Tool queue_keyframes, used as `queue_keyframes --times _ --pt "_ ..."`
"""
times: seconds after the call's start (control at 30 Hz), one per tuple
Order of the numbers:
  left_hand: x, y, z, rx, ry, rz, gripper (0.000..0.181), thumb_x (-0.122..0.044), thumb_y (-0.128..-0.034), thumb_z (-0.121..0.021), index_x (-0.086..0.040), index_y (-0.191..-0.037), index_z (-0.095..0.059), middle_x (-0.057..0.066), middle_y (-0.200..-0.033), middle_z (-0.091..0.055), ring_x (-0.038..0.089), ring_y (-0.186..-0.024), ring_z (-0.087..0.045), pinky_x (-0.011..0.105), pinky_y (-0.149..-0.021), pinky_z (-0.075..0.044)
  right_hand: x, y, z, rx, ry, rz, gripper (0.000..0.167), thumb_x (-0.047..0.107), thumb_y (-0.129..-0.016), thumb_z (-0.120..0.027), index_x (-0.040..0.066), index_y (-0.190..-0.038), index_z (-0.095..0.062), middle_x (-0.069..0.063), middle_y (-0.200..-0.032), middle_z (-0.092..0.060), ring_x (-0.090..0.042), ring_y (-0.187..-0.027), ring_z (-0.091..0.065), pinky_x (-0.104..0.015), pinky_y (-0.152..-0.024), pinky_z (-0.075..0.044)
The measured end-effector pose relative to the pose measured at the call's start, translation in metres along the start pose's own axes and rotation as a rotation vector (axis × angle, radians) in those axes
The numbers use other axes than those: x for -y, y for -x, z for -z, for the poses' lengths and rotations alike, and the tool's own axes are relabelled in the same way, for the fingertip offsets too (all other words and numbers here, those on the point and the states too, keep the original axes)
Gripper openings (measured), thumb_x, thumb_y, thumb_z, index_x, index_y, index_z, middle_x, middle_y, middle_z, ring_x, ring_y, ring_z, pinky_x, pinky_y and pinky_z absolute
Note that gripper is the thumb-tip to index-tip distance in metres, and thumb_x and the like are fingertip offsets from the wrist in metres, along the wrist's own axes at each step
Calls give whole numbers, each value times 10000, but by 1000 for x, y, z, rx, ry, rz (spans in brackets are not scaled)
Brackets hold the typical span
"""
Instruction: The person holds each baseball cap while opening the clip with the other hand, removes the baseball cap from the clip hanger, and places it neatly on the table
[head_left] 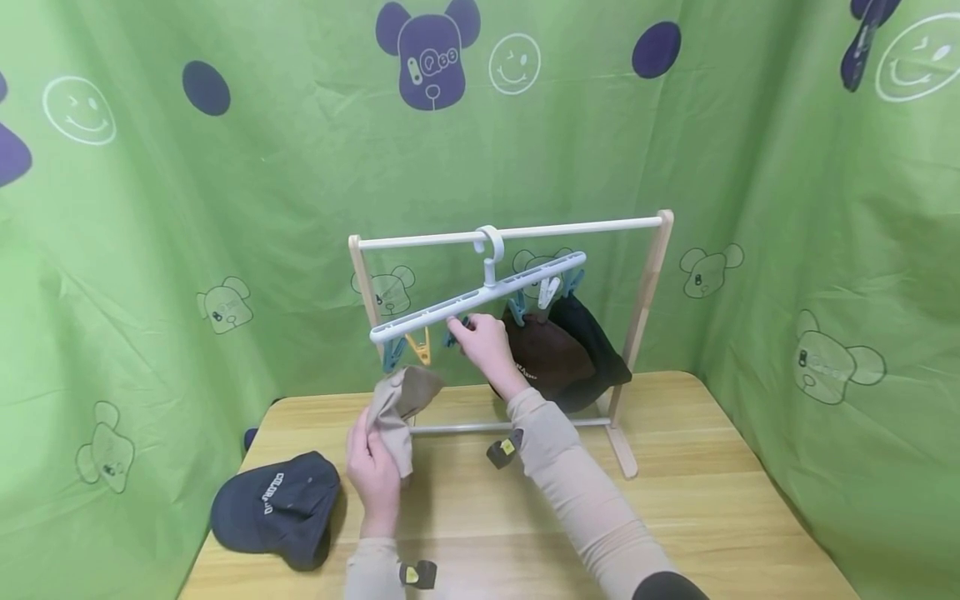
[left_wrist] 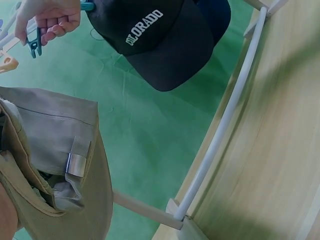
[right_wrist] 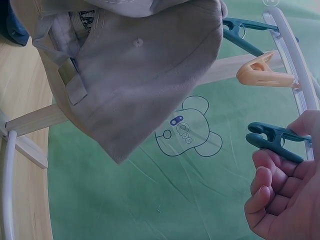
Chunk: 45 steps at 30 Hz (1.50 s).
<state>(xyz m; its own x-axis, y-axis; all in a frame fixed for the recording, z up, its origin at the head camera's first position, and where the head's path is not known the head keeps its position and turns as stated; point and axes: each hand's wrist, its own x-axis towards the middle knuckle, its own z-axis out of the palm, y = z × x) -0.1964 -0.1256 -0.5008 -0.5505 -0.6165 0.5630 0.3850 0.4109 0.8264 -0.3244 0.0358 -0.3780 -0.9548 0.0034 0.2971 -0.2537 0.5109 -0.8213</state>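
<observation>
My left hand (head_left: 373, 468) grips a beige cap (head_left: 403, 404) and holds it up just below the left end of a pale hanger (head_left: 442, 312). The cap's strap buckle (left_wrist: 76, 165) shows in the left wrist view. At the hanger's left half, my right hand (head_left: 489, 343) pinches a teal clip (right_wrist: 272, 141) between thumb and index finger. That clip's tips hold nothing. To its left hang a yellow clip (head_left: 421, 347) and another teal clip (head_left: 393, 355). In the right wrist view the cap is apart from the pinched clip.
A wooden rack (head_left: 651, 283) carries the hanger on its white top bar (head_left: 585, 228). A brown cap (head_left: 547, 354) and a black cap (head_left: 600, 354) hang under its right half, near a white clip (head_left: 548, 292). A navy cap (head_left: 281, 504) lies on the table (head_left: 705, 500) at left.
</observation>
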Motion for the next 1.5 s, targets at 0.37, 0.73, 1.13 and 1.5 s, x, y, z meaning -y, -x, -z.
queue_keyframes --times 0.37,0.73,1.13,1.5 --pt "0 -4 5 -16 -37 -10 368 69 -907 -512 -11 -1244 -636 227 -1160 -647 335 -1076 -598 151 -987 -416 1 0 0 -1 8 -1 443 424 -896 -586 160 -561 -467 -23 -542 -616 -146 -486 -534 -248 -461 -349" --pt "3 -9 10 -53 -49 -48 341 47 -923 -535 -47 -1226 -659 200 -1133 -674 327 -1053 -638 87 -956 -426 1 1 0 -3 4 -7 447 425 -896 -586 157 -560 -463 -22 -542 -614 -146 -489 -542 -249 -462 -355" --pt "8 -13 16 -103 -45 -68 350 91 -901 -540 -39 -1196 -675 175 -1108 -695 208 -1014 -633 95 -942 -432 1 1 -1 -5 4 -9 452 430 -899 -580 157 -562 -454 -17 -537 -602 -147 -478 -524 -244 -454 -345" --pt "8 -15 19 -145 -81 -87 354 140 -860 -538 18 -1162 -676 227 -1089 -683 319 -989 -619 93 -938 -407 1 1 0 -11 -3 5 445 412 -900 -582 153 -558 -467 -27 -536 -613 -149 -476 -526 -242 -454 -341"
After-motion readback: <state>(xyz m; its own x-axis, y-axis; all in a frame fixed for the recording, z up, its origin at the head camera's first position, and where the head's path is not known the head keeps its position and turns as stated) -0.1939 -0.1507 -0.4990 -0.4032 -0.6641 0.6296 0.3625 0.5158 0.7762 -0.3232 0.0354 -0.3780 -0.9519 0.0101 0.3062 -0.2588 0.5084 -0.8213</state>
